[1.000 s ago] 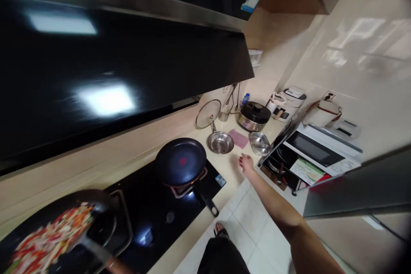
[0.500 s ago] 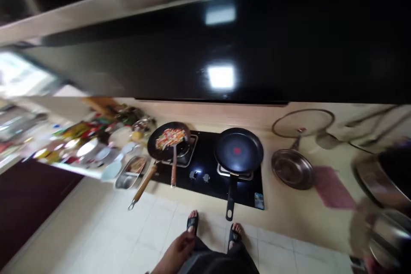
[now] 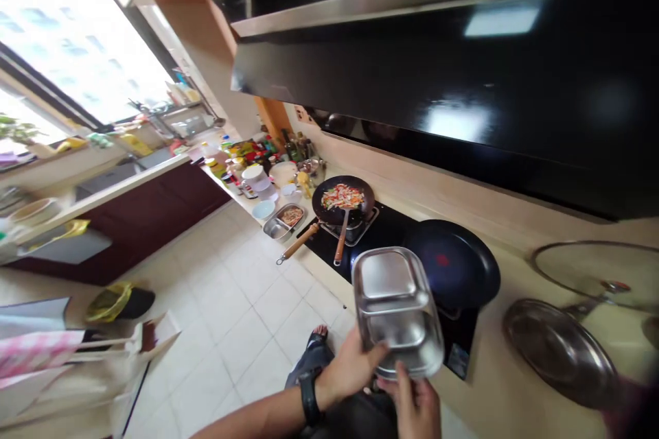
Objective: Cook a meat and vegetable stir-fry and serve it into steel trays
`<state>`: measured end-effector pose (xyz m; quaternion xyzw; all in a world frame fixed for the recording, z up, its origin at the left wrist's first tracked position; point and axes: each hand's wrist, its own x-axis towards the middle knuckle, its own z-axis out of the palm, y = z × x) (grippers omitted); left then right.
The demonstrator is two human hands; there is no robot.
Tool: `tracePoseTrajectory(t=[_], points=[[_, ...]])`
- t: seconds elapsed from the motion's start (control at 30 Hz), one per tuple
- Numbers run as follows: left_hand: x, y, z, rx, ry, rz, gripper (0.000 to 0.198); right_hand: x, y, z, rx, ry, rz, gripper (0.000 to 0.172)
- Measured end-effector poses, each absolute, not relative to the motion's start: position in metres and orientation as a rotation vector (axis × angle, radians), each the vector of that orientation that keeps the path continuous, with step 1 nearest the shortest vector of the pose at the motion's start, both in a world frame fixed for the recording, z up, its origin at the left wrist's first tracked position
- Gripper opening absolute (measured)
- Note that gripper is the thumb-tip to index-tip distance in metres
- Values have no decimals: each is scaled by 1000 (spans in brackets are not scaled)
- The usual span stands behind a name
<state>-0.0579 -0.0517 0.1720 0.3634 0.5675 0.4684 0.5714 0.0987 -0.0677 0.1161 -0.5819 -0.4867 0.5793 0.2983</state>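
A steel divided tray (image 3: pixel 394 305) with two compartments is held up in front of me, over the front of the hob. My left hand (image 3: pixel 357 360) grips its left near side, thumb on the rim. At the near edge my right hand (image 3: pixel 414 401) holds it too, with fingers over the rim. Behind the tray lies a black frying pan (image 3: pixel 453 264), partly covered by it. Farther left, a wok (image 3: pixel 322 202) holds chopped mixed food (image 3: pixel 342 197), and a wooden-handled spatula (image 3: pixel 342 240) rests in it.
A second divided tray (image 3: pixel 278 228) with food stands left of the wok, near bowls and bottles. To the right are a steel pan (image 3: pixel 561 350) and a glass lid (image 3: pixel 581 264). The range hood (image 3: pixel 386 75) hangs over the hob (image 3: pixel 381 236).
The view has swung left, bringing the window and sink side in. The steel divided tray has come into view, held in both hands; earlier only my left hand showed, without it.
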Motion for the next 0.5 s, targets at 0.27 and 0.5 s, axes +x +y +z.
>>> tracePoseTrajectory(t=[0.27, 0.5], points=[[-263, -86, 161, 495, 1737, 1111, 33, -1, 26, 91, -1397, -998, 1711, 52], [-403, -52, 124, 1018, 1856, 796, 30, -173, 126, 73, -1569, -1426, 1674, 85]])
